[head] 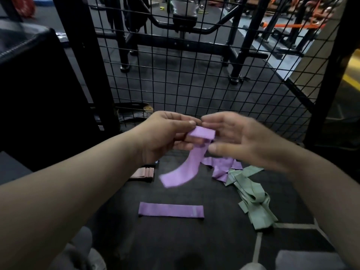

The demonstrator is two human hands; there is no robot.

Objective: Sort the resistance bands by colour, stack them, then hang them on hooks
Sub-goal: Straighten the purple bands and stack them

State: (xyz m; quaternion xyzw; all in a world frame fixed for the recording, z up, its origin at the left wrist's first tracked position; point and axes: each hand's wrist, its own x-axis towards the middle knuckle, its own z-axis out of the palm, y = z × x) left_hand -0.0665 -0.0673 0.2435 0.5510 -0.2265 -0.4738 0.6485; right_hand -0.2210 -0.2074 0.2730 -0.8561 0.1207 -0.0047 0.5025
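My left hand (pixel 167 133) pinches the top of a purple resistance band (pixel 187 166) that hangs down and curls toward me above the dark floor. My right hand (pixel 237 137), blurred, touches the band's folded top end with its fingers. A flat purple band (pixel 171 209) lies on the floor below my hands. More loose purple bands (pixel 224 168) lie crumpled behind, next to a heap of green bands (pixel 251 195) on the right. A folded stack of pink bands (pixel 144 172) sits on the left, partly hidden by my left forearm.
A black wire mesh panel (pixel 194 84) stands just beyond my hands, with gym machines behind it. A large black padded block (pixel 39 94) rises on the left. The floor (pixel 194 240) is dark rubber tile with pale seams at the right.
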